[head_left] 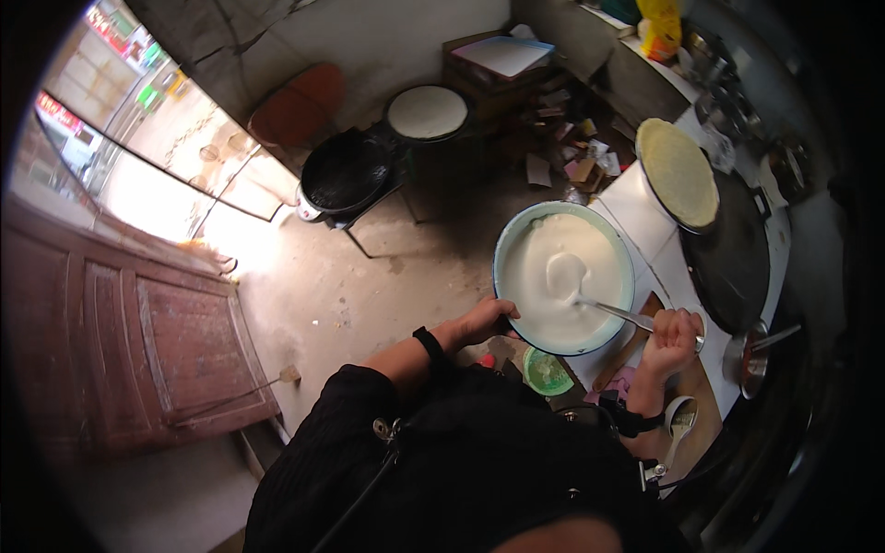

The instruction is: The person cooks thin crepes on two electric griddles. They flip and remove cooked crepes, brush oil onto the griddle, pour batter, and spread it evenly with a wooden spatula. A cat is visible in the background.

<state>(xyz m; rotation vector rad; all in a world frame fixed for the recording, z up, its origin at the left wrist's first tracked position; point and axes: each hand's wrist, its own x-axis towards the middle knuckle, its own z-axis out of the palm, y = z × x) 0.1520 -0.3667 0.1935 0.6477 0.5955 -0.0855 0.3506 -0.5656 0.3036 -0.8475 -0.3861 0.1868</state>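
Note:
My left hand (489,319) grips the near left rim of a large enamel basin (626,238), pale inside with a dark blue edge. White batter (539,304) fills much of it. In my right hand (672,342) is the handle of a metal ladle (615,311), whose bowl end sits in the batter near the middle, partly covered. Beyond the basin, to the right, a round pale yellow flatbread (677,173) lies on a round support at the tiled counter. A green plastic container (546,373) is below the basin's near side.
A black round griddle (726,256) and a metal bowl (753,363) with a utensil stand on the counter (650,242) at right. Farther off are a black pan (346,171) on a stand, a round griddle with a white surface (427,112), and scattered scraps (588,169). A wooden door (187,339) stands left.

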